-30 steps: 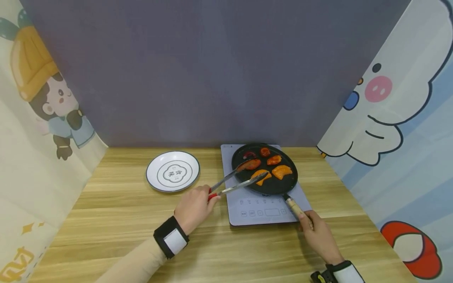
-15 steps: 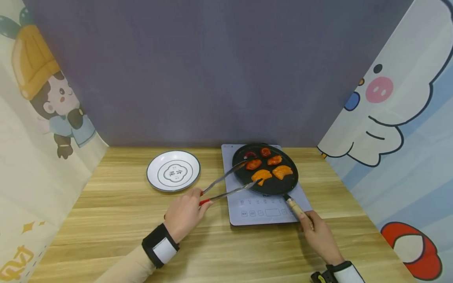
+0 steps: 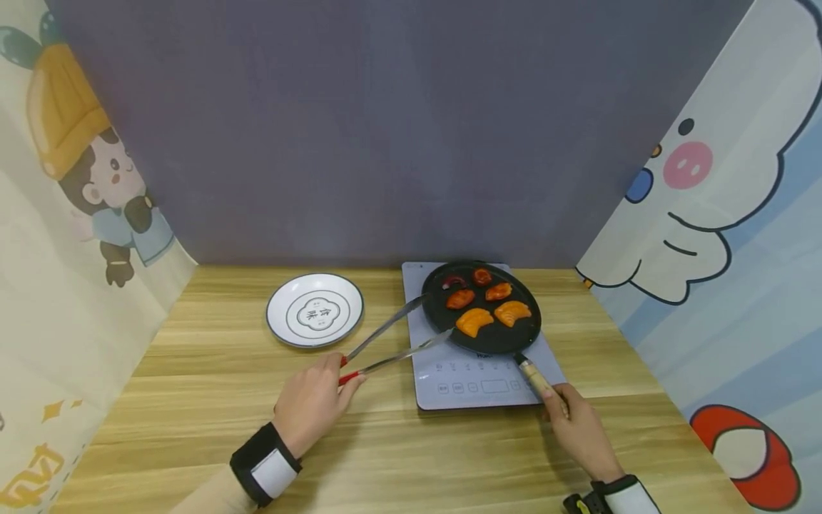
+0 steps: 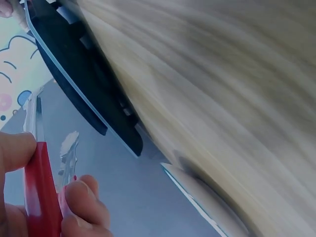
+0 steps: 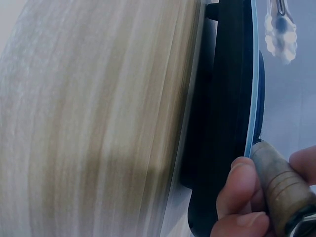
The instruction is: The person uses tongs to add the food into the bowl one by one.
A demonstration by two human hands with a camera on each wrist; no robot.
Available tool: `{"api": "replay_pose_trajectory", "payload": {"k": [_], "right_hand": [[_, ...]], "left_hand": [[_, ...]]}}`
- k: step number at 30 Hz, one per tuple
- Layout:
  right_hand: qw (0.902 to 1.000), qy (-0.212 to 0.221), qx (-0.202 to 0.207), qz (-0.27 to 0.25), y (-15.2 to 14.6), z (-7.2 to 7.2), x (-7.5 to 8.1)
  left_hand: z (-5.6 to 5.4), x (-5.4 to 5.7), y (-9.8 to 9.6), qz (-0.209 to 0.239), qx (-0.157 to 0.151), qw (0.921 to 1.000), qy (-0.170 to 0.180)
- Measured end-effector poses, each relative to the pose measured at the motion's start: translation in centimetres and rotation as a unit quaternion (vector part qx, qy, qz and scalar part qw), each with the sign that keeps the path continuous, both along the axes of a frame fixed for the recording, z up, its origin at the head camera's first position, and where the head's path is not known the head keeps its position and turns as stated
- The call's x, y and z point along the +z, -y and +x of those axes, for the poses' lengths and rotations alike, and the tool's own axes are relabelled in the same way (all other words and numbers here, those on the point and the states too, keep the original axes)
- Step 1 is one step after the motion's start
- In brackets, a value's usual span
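Note:
My left hand (image 3: 312,402) grips metal tongs (image 3: 387,360) by their red handles (image 4: 40,192). The tongs' arms are spread, with nothing between the tips, which reach the left edge of a black frying pan (image 3: 443,335). With my right hand (image 3: 581,432) I hold the pan's wooden handle (image 5: 284,185). In the pan lie two orange pieces (image 3: 474,322) at the front, two reddish-brown pieces (image 3: 460,298) behind them, a round red slice (image 3: 481,276) and a dark red curved piece (image 3: 454,283). The pan rests on a flat induction cooktop (image 3: 443,396).
A white plate (image 3: 282,314) with a dark rim and printed characters sits left of the cooktop on the wooden table (image 3: 212,371). A grey panel (image 3: 385,143) stands behind the table, with cartoon-printed curtains (image 3: 758,285) at both sides.
My left hand has drawn back leftward and toward me with the tongs, whose tips have moved from over the food to the pan's left edge. My right hand stays on the handle.

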State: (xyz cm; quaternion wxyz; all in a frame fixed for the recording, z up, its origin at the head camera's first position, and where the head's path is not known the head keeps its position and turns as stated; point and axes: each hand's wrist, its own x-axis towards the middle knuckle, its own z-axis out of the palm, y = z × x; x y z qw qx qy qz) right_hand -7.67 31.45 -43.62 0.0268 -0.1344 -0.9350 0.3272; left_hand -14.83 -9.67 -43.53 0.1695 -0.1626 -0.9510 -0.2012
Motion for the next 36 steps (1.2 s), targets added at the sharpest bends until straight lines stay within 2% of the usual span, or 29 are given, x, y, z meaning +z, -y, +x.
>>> {"api": "replay_pose_trajectory", "payload": {"k": [7,13,24,36], "right_hand": [[1.0000,-0.005,0.000,-0.002,0.1,0.0,-0.1],[0.9998,-0.018,-0.004,0.002,0.1,0.1,-0.3],[0.9997,-0.025,-0.001,-0.001,0.1,0.1,-0.4],[0.9999,-0.012,-0.003,-0.004,0.0,0.0,-0.2]], "left_hand": [[0.4,-0.5,1.8,-0.001,0.023,0.9995,0.019],[0.5,-0.9,3.4,-0.009,0.042,0.9989,0.019],[0.6,-1.1,6.6,-0.008,0.067,0.9968,0.041],[0.5,-1.6,9.0,-0.013,0.088,0.9956,0.029]]}}
